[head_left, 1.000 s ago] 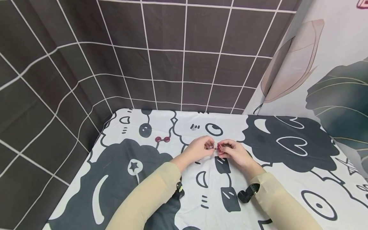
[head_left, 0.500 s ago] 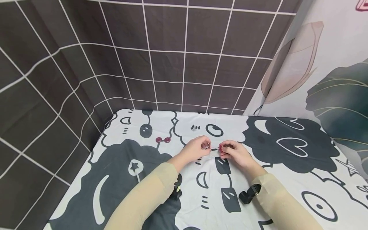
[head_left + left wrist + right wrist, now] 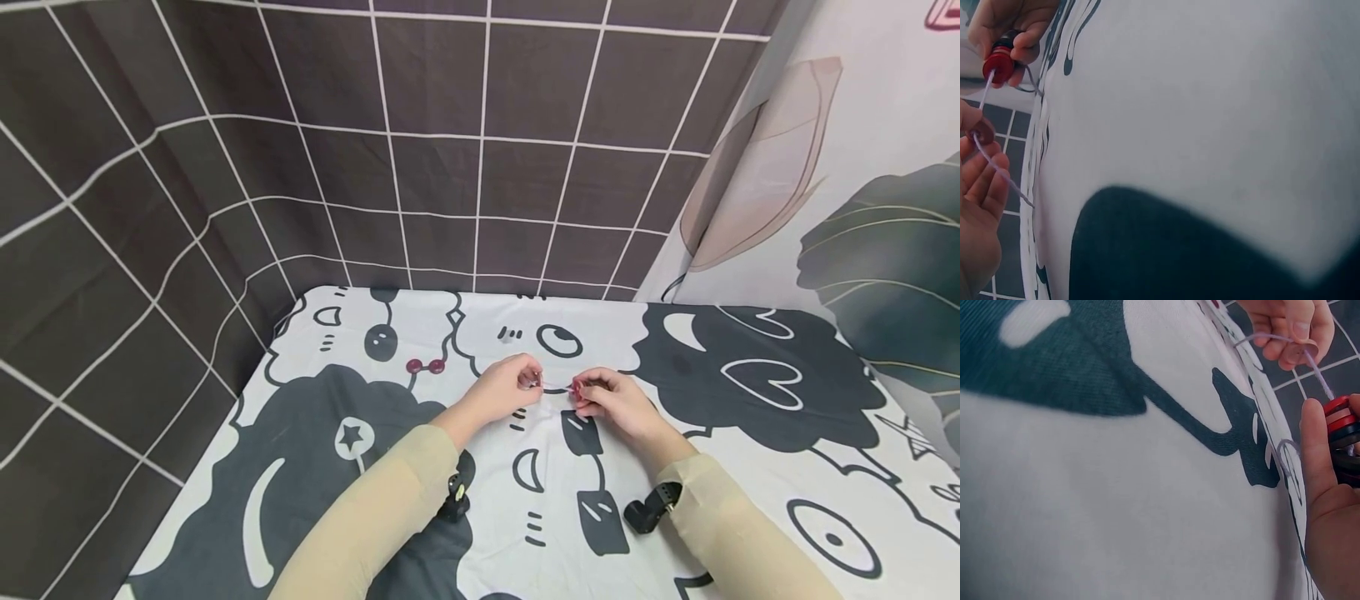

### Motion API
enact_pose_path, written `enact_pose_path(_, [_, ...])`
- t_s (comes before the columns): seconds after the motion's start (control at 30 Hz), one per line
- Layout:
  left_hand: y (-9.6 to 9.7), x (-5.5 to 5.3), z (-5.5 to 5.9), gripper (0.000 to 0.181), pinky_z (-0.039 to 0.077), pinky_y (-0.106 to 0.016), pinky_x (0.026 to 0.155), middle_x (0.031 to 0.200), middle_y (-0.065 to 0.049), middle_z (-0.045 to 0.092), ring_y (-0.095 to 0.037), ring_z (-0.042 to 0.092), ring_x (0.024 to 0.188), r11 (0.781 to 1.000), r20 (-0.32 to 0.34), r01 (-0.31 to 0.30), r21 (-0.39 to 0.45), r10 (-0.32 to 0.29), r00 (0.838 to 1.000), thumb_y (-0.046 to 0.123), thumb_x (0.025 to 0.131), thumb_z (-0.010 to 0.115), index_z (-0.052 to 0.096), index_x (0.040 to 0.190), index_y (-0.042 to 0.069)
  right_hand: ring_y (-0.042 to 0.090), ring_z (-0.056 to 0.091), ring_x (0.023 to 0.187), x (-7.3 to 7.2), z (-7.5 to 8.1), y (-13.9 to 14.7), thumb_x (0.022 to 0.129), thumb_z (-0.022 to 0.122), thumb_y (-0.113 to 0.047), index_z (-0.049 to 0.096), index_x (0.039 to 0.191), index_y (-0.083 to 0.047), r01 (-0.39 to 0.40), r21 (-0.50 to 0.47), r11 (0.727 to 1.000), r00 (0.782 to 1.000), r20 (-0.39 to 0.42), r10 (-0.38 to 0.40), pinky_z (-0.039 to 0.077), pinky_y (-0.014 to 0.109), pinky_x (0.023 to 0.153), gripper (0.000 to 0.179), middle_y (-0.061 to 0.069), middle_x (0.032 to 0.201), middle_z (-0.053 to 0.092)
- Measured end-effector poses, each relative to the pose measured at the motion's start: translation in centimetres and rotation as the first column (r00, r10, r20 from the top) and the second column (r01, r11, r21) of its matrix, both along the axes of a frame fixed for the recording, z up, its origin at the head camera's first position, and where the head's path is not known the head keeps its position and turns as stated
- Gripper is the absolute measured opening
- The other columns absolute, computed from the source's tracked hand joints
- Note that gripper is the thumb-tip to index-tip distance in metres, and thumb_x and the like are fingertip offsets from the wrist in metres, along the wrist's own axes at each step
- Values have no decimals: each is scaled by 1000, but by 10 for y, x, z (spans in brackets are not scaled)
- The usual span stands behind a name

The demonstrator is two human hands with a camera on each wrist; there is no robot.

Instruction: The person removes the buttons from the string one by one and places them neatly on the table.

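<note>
My left hand (image 3: 504, 390) pinches a small reddish disc (image 3: 985, 131) with a pale purple string (image 3: 1319, 375) running through it. A free end of the string trails past the fingers in both wrist views. To the right, my right hand (image 3: 613, 400) grips a stack of red and black discs (image 3: 1340, 422) between thumb and fingers. The string spans the gap between the single disc and the stack's red face. More string curls out behind the stack. In the head view the stack shows only as a red spot, and the fingers hide part of it.
Both hands are over a white cloth (image 3: 555, 517) printed with dark cartoon shapes. A dark curtain with white grid lines (image 3: 435, 167) hangs behind and at the left. On the right hangs a leaf-patterned curtain (image 3: 885, 233). Each wrist wears a black camera strap (image 3: 662, 496).
My left hand has moved left, away from the right hand, with its disc, and the string between them has lengthened. The right hand has stayed almost in place with the stack.
</note>
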State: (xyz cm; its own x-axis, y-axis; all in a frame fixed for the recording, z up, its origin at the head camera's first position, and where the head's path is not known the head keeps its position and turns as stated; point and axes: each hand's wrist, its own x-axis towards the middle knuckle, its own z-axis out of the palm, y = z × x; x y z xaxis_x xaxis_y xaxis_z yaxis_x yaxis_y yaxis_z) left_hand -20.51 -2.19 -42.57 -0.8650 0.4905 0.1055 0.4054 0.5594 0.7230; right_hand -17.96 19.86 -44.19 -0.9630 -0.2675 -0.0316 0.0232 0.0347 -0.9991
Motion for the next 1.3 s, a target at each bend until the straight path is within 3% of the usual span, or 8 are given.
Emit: enact_pose_path(1.3, [-20, -1, 2, 17, 45, -27, 82, 94, 3, 60, -12, 56, 89, 998, 30, -61, -3, 61, 998, 14, 84, 64, 60, 100, 14, 18, 63, 77, 5, 2, 2, 89, 48, 4, 41, 115, 24, 11, -25, 1000, 1000, 20, -11, 55, 29, 68, 33, 12, 90, 56])
